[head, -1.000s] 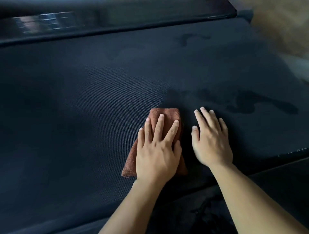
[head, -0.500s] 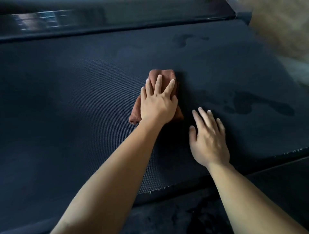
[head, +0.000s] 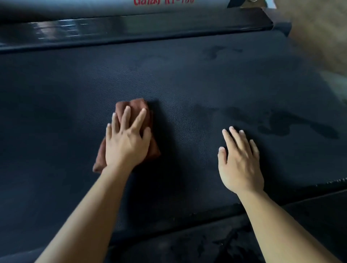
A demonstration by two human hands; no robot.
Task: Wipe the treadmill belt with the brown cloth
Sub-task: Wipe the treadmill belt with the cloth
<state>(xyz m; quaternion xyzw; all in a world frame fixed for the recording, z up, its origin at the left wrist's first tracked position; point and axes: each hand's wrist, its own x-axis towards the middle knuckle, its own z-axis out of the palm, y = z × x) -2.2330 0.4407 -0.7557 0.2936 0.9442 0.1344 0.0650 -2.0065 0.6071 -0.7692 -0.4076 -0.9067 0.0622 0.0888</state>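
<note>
The dark textured treadmill belt (head: 187, 80) fills most of the view. A folded brown cloth (head: 135, 107) lies on it left of centre. My left hand (head: 127, 142) presses flat on the cloth, fingers spread, covering most of it. My right hand (head: 240, 159) rests flat on the bare belt to the right, fingers apart, holding nothing. Darker wet patches (head: 281, 122) mark the belt to the right of my right hand, and a smaller damp patch (head: 214, 51) sits farther back.
A glossy black side rail (head: 131, 28) runs along the far edge, with a grey housing bearing red lettering (head: 163, 2) behind it. The near side rail (head: 206, 242) is dark and scuffed. Blurred brown floor (head: 323, 33) shows at the top right.
My left hand pushed the cloth away from me, then drew it back toward me and to the left. My right hand stayed flat on the belt.
</note>
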